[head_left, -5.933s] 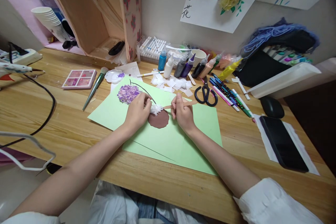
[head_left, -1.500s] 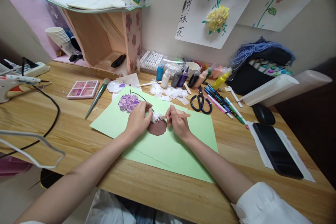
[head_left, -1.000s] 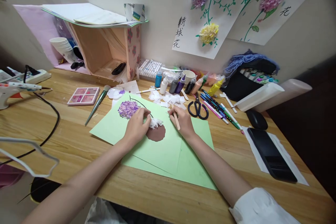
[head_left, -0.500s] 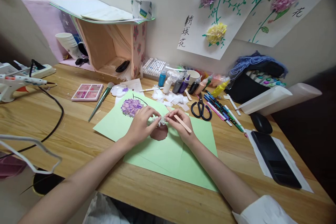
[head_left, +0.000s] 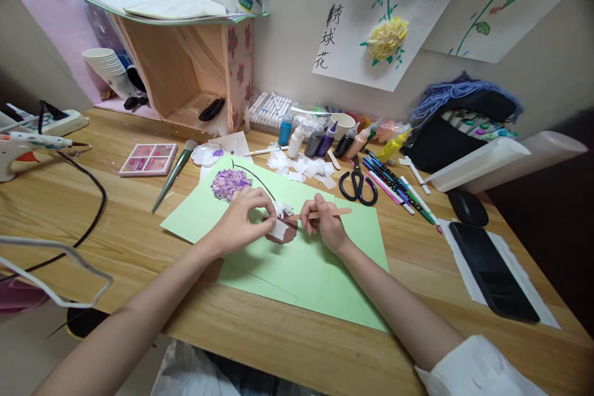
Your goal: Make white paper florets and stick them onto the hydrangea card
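Observation:
My left hand (head_left: 245, 216) pinches a small white paper piece (head_left: 278, 230) over a brown round shape (head_left: 288, 235) on the light green paper (head_left: 306, 272). In my right hand (head_left: 325, 221) is a wooden stick (head_left: 343, 212), its left end at the white piece. Crumpled white paper (head_left: 283, 209) lies at the top of the brown shape. A purple textured flower (head_left: 231, 184) with a dark curved stem (head_left: 255, 174) is on the green paper, just beyond my left hand.
Black scissors (head_left: 357, 187), white paper scraps (head_left: 306, 166), glue bottles (head_left: 315, 140) and pens (head_left: 394, 182) lie beyond the paper. A brush (head_left: 174, 176) and pink palette (head_left: 148, 159) are left; a phone (head_left: 494, 272) is right. A glue gun (head_left: 23, 148) is far left.
My hands have moved apart. The stick has swung to nearly level, its left end now at the paper. A flat white piece now shows in my left fingers. The head view has shifted slightly.

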Tool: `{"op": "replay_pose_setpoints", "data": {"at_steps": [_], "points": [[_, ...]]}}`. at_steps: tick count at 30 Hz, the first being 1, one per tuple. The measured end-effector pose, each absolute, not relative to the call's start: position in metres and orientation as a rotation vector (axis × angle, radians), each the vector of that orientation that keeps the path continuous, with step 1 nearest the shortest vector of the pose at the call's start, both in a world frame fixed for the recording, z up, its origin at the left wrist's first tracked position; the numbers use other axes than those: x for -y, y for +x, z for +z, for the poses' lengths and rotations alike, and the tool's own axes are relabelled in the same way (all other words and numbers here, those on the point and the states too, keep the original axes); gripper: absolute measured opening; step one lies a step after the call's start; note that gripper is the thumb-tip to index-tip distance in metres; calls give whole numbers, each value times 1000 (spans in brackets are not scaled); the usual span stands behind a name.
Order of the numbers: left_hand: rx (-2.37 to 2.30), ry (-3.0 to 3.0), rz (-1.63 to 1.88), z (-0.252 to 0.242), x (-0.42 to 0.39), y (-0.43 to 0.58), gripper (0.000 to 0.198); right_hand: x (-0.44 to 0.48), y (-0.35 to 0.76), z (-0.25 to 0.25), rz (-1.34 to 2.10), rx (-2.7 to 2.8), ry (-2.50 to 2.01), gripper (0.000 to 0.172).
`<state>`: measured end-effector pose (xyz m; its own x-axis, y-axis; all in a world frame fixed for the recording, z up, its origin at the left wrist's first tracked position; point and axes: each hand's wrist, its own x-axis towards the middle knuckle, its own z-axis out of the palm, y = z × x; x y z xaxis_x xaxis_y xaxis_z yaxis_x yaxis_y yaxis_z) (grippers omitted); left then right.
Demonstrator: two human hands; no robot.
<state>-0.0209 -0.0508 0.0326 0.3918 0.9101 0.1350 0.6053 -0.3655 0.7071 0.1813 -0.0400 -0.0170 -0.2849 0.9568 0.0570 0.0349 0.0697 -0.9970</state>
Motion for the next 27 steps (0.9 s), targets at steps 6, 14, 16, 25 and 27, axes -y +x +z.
{"op": "replay_pose_setpoints", "data": {"at_steps": [6, 14, 16, 25, 27], "points": [[-1353, 2243, 634, 20, 55, -13, 15, 38, 177, -15, 1405, 1483, -1047, 53], [-1534, 2453, 729, 7, 49, -10, 16, 36, 176, -15, 1412, 1393, -1011, 52], [-1538, 2467, 747, 6, 49, -8, 16, 36, 176, -14, 1413, 1395, -1001, 52], [-1575, 2597, 714, 3, 51, 0, 17, 45, 183, -16, 1092, 1414, -948, 49], [-1595, 2621, 720, 2, 50, 1, 17, 48, 184, -18, 952, 1525, -933, 51]]}}
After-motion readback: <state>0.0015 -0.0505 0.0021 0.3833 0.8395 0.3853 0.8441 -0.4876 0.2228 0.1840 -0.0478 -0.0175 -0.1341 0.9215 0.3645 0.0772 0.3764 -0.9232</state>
